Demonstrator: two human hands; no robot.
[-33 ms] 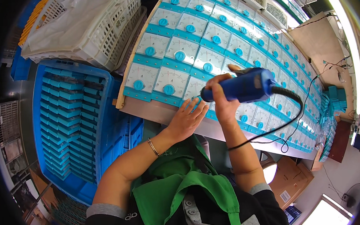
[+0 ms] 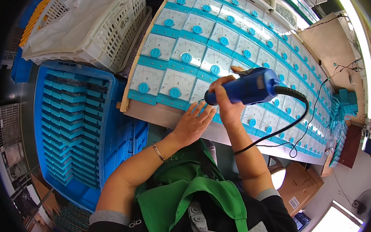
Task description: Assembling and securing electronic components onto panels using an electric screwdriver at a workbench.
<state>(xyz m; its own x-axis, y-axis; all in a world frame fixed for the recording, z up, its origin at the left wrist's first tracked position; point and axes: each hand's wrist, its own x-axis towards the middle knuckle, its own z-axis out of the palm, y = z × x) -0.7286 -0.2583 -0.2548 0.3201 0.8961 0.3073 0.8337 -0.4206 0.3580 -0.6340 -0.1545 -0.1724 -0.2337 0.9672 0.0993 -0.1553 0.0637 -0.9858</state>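
Note:
My right hand point(image 2: 229, 107) is wrapped round a blue corded electric screwdriver point(image 2: 251, 86). The tool lies nearly level and its nose points left, over a white-and-turquoise panel meter point(image 2: 198, 89) in the front row. Its tip is hidden behind my fingers and the nose. My left hand point(image 2: 193, 126) lies with fingers stretched out on that meter's lower turquoise edge, just below the screwdriver's nose. Rows of matching meters, each with a round turquoise knob, cover the sloping bench; one more meter point(image 2: 173, 83) sits left of my fingertips.
At the left stands a blue crate point(image 2: 103, 133) holding stacked turquoise parts. Behind it is a white perforated basket point(image 2: 105, 48) with a white liner. Trays of small metal parts point(image 2: 284, 14) line the bench's far side. The screwdriver's black cable point(image 2: 306, 108) loops above the meters at right.
My right hand and the screwdriver have shifted very slightly left. The left hand stays on the meter's edge.

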